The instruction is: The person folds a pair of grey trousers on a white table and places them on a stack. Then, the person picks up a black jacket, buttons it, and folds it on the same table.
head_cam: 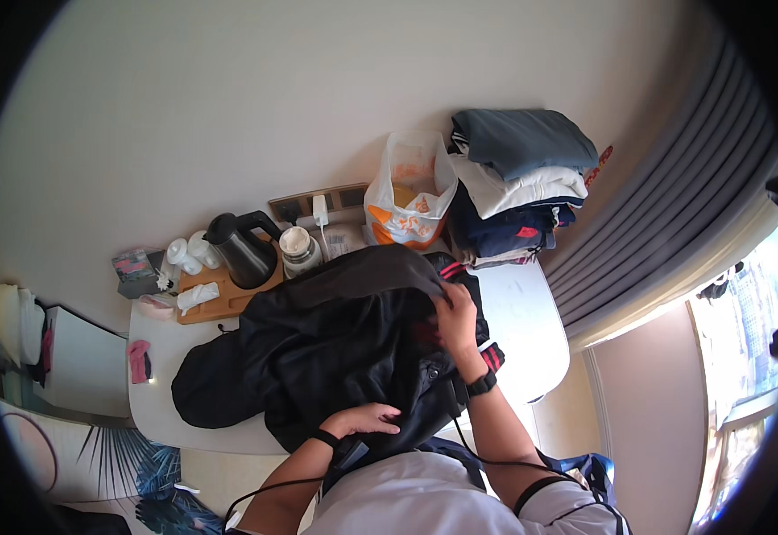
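Note:
A black hooded jacket (pixel 355 328) lies spread across a white table (pixel 523 314), its hood (pixel 218 381) towards the left. Red stripes run around a knit cuff (pixel 494 357) and along another ribbed edge (pixel 452 269) on the right side. My right hand (pixel 457 317) pinches the dark fabric near that striped edge, with fingertips partly hidden in the folds. Lower down, my left hand (pixel 365 419) rests palm-down on the part of the jacket closest to me, its fingers slightly apart. A snap button (pixel 433 374) shows between the two hands.
Behind the jacket stand a black electric kettle (pixel 242 247) on a wooden tray (pixel 218 311), a lidded jar (pixel 297 251) and a white plastic bag (pixel 409 194). Folded clothes (pixel 519 187) are stacked at the back right, beside a grey curtain (pixel 663 207). A pink cloth item (pixel 139 361) lies left.

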### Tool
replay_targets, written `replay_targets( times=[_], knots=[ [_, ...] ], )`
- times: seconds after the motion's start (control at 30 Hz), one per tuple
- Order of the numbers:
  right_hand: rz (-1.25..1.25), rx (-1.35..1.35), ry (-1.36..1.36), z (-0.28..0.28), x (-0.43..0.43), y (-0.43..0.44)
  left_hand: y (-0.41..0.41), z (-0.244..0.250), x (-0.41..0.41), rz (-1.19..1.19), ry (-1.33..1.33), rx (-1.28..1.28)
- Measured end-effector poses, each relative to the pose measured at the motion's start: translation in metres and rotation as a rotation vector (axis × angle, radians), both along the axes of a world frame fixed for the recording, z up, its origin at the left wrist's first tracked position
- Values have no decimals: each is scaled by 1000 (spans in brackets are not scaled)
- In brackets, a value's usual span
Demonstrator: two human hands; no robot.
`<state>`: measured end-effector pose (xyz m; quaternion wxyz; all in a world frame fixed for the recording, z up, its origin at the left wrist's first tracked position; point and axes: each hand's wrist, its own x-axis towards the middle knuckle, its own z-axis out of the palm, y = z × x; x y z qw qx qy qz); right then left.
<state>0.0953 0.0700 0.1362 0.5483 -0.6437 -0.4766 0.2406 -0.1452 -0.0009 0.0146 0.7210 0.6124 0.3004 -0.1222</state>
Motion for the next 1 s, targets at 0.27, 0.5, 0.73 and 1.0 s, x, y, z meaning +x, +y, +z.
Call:
replay_targets(
  times=[0.27, 0.5, 0.73, 1.0],
  knots=[
    [-51, -162, -530, -60, 33, -39, 0, -18, -11, 423, -17, 121],
    [-112, -735, -646, -111, 86, -118, 6, 6, 16, 465, -96, 338],
    [-268, -788, -529, -89, 124, -178, -6, 15, 88, 196, -292, 295],
    [-166, -534, -26, -85, 113, -172, -36, -9, 124, -160, -58, 599]
  ],
)
